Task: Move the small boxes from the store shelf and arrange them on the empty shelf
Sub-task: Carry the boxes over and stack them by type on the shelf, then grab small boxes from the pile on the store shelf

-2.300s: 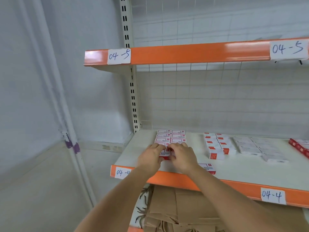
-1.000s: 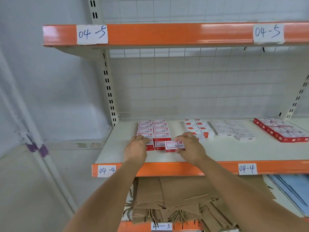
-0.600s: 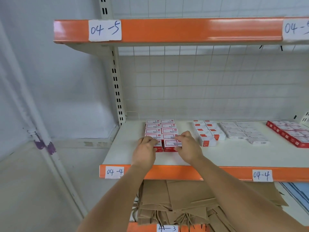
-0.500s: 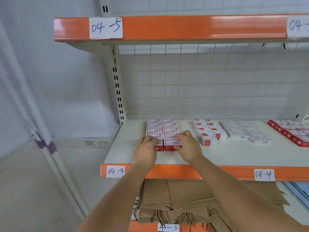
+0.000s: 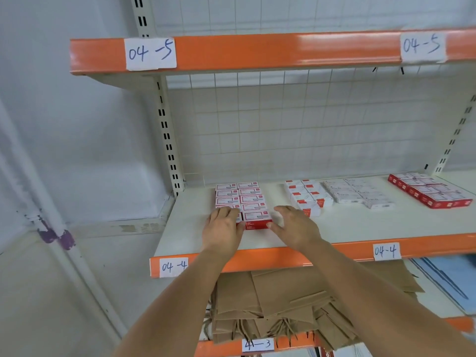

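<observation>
The white shelf board with an orange front edge labelled 04-4 [image 5: 206,238] carries, toward its left end, a two-column block of small red-and-white cardboard boxes [image 5: 239,199] laid flat in rows running back to the wire grid. The left hand [image 5: 222,228] is laid over the front-left box of that block, fingers extended and resting on the box tops; nothing is seen to be gripped. Beside it, the front-right box [image 5: 257,220] is seen with its red front face flush with the row, and the right hand [image 5: 293,225] is held just beside its right edge, fingers spread and relaxed, empty, with the thumb near the box's front corner; whether it touches cannot be told.

The step in hand is judged to be squaring up the newly set front row. It is best done with flat fingers pressed lightly inward from both sides and from the front, so that the columns are closed up without boxes further back being pushed askew. Light cardboard is likely to slide easily on the smooth board, so gentle pressure is advised.

Further right, a smaller group of white boxes with red corners [image 5: 306,197], a flat group of plain white boxes [image 5: 358,194] and a row of darker red boxes [image 5: 432,193] are left well apart and should not be disturbed.
</observation>
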A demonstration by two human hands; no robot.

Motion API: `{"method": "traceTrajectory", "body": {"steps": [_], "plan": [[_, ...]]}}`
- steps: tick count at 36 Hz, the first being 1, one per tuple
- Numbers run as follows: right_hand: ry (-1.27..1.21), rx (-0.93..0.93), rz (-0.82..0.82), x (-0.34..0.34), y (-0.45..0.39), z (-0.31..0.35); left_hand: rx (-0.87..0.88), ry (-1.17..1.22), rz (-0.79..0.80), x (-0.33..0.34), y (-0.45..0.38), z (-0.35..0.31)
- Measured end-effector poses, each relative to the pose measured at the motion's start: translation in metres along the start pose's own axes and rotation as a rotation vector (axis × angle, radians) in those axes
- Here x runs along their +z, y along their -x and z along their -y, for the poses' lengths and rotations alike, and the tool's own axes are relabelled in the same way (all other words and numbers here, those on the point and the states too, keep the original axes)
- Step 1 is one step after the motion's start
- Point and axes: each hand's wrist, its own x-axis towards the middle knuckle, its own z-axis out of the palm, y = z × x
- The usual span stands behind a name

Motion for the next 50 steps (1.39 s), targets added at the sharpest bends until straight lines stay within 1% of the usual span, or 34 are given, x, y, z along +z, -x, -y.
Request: {"method": "traceTrajectory", "body": {"steps": [5, 11, 16, 21, 26, 30, 34, 40, 45, 50], "plan": [[0.022, 0.097, 0.002, -0.015, 0.021, -0.033, 0.076, -0.002, 0.054, -0.007, -0.004, -0.034], [0.033, 0.214, -0.044, -0.042, 0.058, -0.088, 0.215, 0.044, 0.17, -0.006, 0.0, -0.102], [0.025, 0.312, -0.079, -0.072, 0.103, -0.146, 0.284, 0.1, 0.297, 0.009, 0.009, -0.175], [0.051, 0.442, -0.078, -0.099, 0.157, -0.215, 0.381, 0.125, 0.385, 0.026, 0.028, -0.257], [0.116, 0.529, -0.038, -0.121, 0.208, -0.277, 0.498, 0.142, 0.437, 0.047, 0.05, -0.33], [0.138, 0.585, -0.02, -0.137, 0.248, -0.321, 0.581, 0.146, 0.509, 0.069, 0.063, -0.386], [0.159, 0.662, -0.032, -0.151, 0.284, -0.359, 0.623, 0.119, 0.556, 0.088, 0.073, -0.439], [0.146, 0.777, -0.036, -0.167, 0.322, -0.412, 0.74, 0.083, 0.599, 0.102, 0.084, -0.51], [0.142, 0.85, -0.054, -0.176, 0.337, -0.455, 0.807, 0.108, 0.629, 0.123, 0.084, -0.563], [0.165, 0.877, -0.048, -0.185, 0.336, -0.502, 0.874, 0.115, 0.631, 0.146, 0.069, -0.609]]}}
